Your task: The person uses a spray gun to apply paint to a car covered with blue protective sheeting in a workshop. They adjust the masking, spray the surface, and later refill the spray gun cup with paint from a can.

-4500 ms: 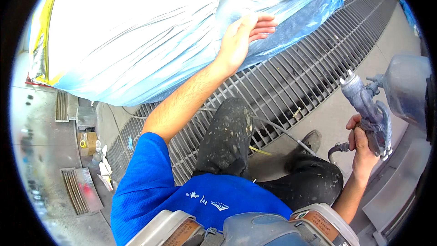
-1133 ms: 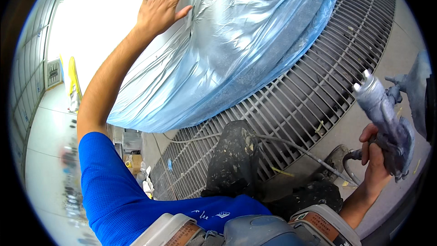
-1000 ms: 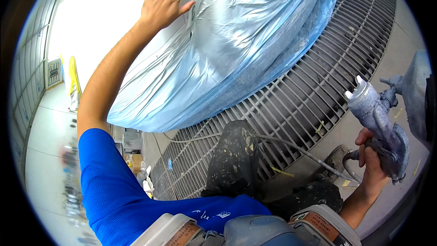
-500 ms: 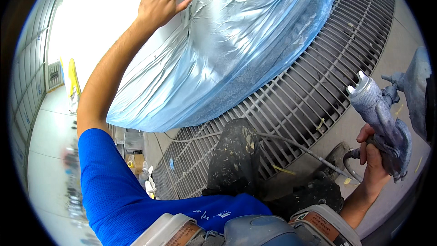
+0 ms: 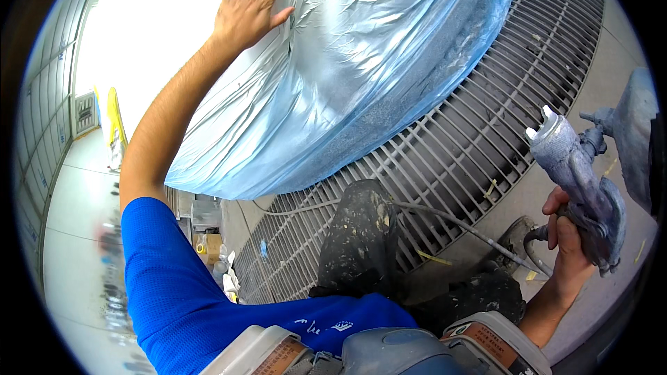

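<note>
Many floor-grating bars (image 5: 497, 111) along blue sheeting (image 5: 361, 76); left hand (image 5: 244, 17) splayed, right hand (image 5: 571, 244) gripping spray gun (image 5: 578, 173).

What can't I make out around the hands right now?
All in the head view:
Bare left hand: its back hides the palm; contact unclear.
Paint-coated grey metal spray gun: bare right hand hides part of its handle.
Blue-grey rounded container: cut off by the dark right rim.
Wrinkled blue plastic sheeting: cut off by the top edge.
</note>
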A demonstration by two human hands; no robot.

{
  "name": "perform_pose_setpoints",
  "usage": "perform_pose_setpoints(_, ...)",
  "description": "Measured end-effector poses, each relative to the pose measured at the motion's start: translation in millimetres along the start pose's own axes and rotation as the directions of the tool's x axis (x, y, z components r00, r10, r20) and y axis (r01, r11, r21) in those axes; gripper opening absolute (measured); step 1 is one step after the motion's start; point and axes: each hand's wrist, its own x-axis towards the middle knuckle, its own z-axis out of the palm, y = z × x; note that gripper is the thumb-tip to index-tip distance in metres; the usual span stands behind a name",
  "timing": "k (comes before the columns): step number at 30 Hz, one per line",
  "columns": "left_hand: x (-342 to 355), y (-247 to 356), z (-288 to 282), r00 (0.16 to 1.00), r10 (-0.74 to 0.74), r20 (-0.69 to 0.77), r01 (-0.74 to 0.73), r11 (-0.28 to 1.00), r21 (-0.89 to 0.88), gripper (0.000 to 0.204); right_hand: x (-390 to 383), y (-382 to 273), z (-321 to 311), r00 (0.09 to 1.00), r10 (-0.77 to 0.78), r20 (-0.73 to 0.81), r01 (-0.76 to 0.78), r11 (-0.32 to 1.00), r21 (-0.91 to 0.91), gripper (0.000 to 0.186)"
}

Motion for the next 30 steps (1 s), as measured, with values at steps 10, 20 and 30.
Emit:
perform_pose_setpoints(10,11,-5,0,0.999,-0.042,-0.018,0.042,0.998,0.044,0.071,-2,-11,4,0.995,0.103,0.007,-0.103,0.995,-0.018,0.025)
perform_pose_setpoints(20,16,-7,2,0.996,-0.039,-0.085,0.041,0.999,0.018,0.069,0,-2,2,0.998,0.005,0.055,-0.004,1.000,0.000,0.022)
perform_pose_setpoints(30,0,-5,15,0.945,0.082,-0.317,-0.168,0.952,-0.254,0.066,0,-4,2,0.996,0.031,0.079,-0.030,0.999,-0.013,0.022)
